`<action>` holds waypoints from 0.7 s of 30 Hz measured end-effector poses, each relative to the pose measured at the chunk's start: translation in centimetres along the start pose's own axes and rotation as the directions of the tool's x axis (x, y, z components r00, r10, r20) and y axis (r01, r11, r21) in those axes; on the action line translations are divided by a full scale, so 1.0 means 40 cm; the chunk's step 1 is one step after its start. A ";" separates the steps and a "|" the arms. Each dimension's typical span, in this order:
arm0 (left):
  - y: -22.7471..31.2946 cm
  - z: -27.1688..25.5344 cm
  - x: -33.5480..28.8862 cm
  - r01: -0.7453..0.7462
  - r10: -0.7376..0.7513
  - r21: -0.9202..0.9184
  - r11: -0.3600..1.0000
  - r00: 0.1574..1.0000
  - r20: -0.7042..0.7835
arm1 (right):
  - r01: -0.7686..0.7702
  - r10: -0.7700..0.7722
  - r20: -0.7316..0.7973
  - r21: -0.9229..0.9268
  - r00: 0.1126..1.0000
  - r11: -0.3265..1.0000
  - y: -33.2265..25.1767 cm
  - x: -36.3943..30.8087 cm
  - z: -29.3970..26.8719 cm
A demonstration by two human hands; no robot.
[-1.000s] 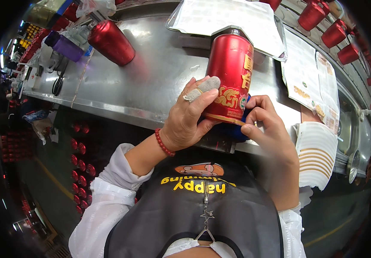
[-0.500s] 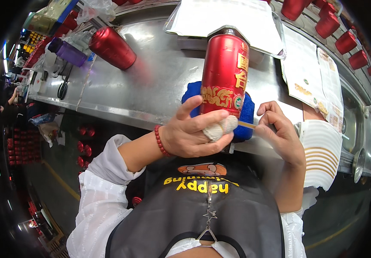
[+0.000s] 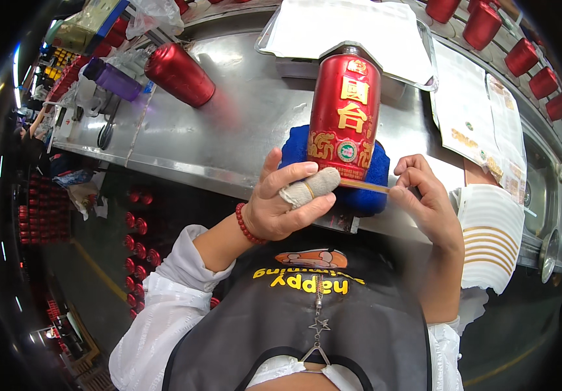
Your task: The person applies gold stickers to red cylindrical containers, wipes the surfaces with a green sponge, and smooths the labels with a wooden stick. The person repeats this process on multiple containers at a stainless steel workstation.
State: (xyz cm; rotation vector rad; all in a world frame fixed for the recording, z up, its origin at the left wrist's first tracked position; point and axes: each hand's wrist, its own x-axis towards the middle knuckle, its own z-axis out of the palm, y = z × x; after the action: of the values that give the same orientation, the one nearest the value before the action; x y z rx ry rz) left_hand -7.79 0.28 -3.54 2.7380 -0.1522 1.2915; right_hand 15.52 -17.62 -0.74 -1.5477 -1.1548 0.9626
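Note:
A red bottle (image 3: 345, 111) with gold lettering and a green-and-white emblem lies on a folded blue towel (image 3: 375, 171), its base toward me. At the base is a thin gold strip (image 3: 365, 186), running along the bottle's lower edge. My right hand (image 3: 427, 202) pinches the strip's free right end between thumb and forefinger. My left hand (image 3: 287, 202) is beside the base at the left, fingers apart. One of its fingers wears a pale cloth cover with a thin band and meets the strip's left end at the bottle.
A white-covered tray (image 3: 434, 83) stands behind the bottle. Farther left on the metal table are another red bottle (image 3: 181, 75) and a purple bottle (image 3: 113, 79). White sheets with several gold strips (image 3: 489, 247) hang at the right edge. Red bottles (image 3: 522, 57) line the far right.
The bottle has rolled leftward, so its lettering and emblem now face up more fully. My left hand has slid left, baring more of the strip. My right hand keeps its pinch.

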 end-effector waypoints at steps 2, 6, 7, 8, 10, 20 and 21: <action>-0.006 -0.007 0.010 -0.091 0.088 0.092 0.992 0.996 0.031 | 0.004 -0.004 -0.001 0.003 1.000 1.000 0.006 -0.002 0.000; -0.006 0.006 0.055 -0.221 0.212 0.097 0.970 0.973 0.090 | 0.010 -0.010 -0.015 0.020 1.000 1.000 0.013 -0.007 0.006; -0.001 0.009 0.068 -0.179 0.169 0.074 0.981 0.978 0.124 | 0.008 -0.008 -0.016 0.025 1.000 1.000 0.013 -0.008 0.006; 0.004 0.010 0.085 -0.136 0.126 0.052 0.989 0.979 0.159 | 0.006 -0.005 -0.016 0.029 1.000 1.000 0.013 -0.009 0.005; -0.006 0.014 0.094 0.002 0.003 -0.032 0.999 0.985 0.170 | -0.022 0.023 -0.008 0.052 1.000 0.998 0.000 -0.007 0.010; 0.016 -0.008 0.002 0.128 -0.129 -0.092 0.988 0.992 -0.007 | 0.036 -0.036 -0.015 0.057 0.999 0.998 0.012 0.003 0.012; 0.016 -0.011 0.005 0.089 -0.088 -0.066 0.994 0.996 0.016 | 0.044 -0.043 -0.016 0.053 0.999 0.998 0.016 0.001 0.011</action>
State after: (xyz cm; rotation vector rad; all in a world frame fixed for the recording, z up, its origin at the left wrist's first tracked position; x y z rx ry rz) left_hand -8.08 -0.31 -3.07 2.6655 -0.0721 1.2237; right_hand 15.25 -17.53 -1.46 -1.4788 -1.1394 0.9445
